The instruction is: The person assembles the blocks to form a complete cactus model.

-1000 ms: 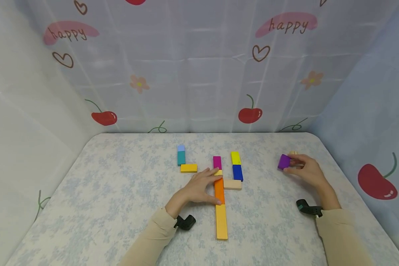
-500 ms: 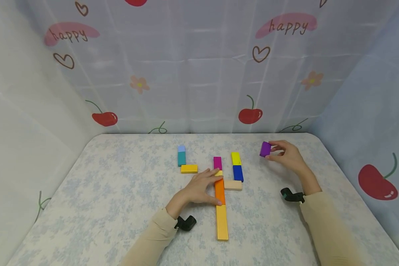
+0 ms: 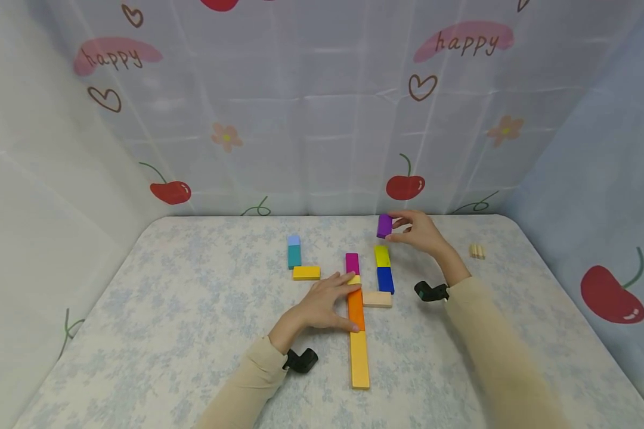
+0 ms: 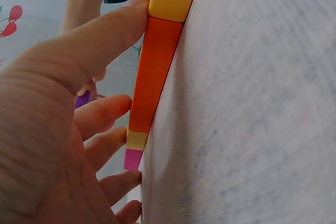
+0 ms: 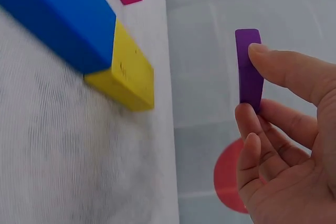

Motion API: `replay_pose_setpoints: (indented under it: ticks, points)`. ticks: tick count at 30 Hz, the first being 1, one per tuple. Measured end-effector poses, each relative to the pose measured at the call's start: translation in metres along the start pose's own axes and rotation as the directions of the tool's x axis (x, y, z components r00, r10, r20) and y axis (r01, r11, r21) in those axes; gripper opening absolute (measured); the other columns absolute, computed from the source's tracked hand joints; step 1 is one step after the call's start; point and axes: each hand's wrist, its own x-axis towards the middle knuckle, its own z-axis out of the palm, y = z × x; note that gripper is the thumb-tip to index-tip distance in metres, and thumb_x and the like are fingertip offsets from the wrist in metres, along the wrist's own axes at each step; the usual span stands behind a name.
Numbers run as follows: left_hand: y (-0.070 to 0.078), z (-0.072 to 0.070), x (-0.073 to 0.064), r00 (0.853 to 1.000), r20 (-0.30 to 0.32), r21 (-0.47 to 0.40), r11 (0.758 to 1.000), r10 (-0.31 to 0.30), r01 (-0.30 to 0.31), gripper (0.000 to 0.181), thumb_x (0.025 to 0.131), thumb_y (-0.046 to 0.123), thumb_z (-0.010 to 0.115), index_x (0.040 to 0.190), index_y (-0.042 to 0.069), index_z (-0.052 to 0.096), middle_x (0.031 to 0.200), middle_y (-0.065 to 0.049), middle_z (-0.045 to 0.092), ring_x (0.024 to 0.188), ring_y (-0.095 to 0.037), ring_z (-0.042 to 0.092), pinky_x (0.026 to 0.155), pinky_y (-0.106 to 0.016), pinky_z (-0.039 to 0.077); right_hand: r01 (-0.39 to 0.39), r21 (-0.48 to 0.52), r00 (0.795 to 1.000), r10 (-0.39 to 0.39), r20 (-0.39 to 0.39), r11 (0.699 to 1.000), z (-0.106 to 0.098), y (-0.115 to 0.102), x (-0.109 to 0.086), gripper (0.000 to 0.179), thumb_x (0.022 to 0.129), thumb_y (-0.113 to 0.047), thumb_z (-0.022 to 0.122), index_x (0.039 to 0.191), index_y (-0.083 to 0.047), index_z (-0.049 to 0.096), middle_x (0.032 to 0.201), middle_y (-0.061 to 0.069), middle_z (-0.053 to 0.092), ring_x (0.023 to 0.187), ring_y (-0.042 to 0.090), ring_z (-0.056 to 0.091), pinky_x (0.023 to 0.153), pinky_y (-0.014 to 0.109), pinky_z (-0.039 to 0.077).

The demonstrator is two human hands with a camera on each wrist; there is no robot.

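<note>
My right hand [image 3: 418,232] pinches a purple block [image 3: 384,226] between thumb and fingertips. In the right wrist view the purple block [image 5: 249,69] is raised off the table, beyond the end of a yellow block [image 5: 128,72] that adjoins a blue block [image 5: 63,19]. My left hand [image 3: 322,304] rests with spread fingers along the left side of a row of blocks. That row runs from a magenta block [image 3: 352,263] through a small pale yellow one [image 3: 355,279] and an orange block [image 3: 356,310] to a long yellow block [image 3: 359,360]. Its thumb touches near the orange block's lower end.
A natural wood block [image 3: 377,300] juts right from the row, below the blue block [image 3: 385,280]. On the left, a light blue block [image 3: 294,240], a teal block [image 3: 294,257] and a yellow block [image 3: 306,273] form a corner. Small wooden pieces [image 3: 477,251] lie far right.
My right hand has carried the purple block left and farther back, from beside the small wooden pieces to behind the yellow block. My left hand has stayed in place.
</note>
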Motion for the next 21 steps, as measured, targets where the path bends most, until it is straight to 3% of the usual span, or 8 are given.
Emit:
replay_pose_setpoints:
  ticks: [10, 21]
  points:
    - [0.001, -0.001, 0.001, 1.0, -0.005, 0.006, 1.0, 0.008, -0.008, 0.085, 0.077, 0.056, 0.076, 0.149, 0.025, 0.043, 0.164, 0.006, 0.02, 0.153, -0.026, 0.012, 0.121, -0.056, 0.014, 0.023, 0.011, 0.997, -0.024, 0.068, 1.0, 0.027, -0.015, 0.022, 0.061, 0.082, -0.018, 0.078, 0.137, -0.003, 0.054, 0.135, 0.019, 0.055, 0.118, 0.038, 0.057, 0.097, 0.05, 0.051]
    - [-0.002, -0.001, 0.001, 1.0, -0.006, 0.0, 1.0, 0.024, -0.024, 0.085, 0.077, 0.055, 0.076, 0.149, 0.025, 0.043, 0.164, 0.005, 0.02, 0.153, -0.026, 0.013, 0.12, -0.055, 0.015, 0.015, -0.004, 0.994, -0.015, 0.111, 1.0, 0.05, -0.023, 0.03, 0.06, 0.083, -0.018, 0.077, 0.137, -0.004, 0.055, 0.135, 0.017, 0.054, 0.115, 0.033, 0.059, 0.094, 0.046, 0.053]
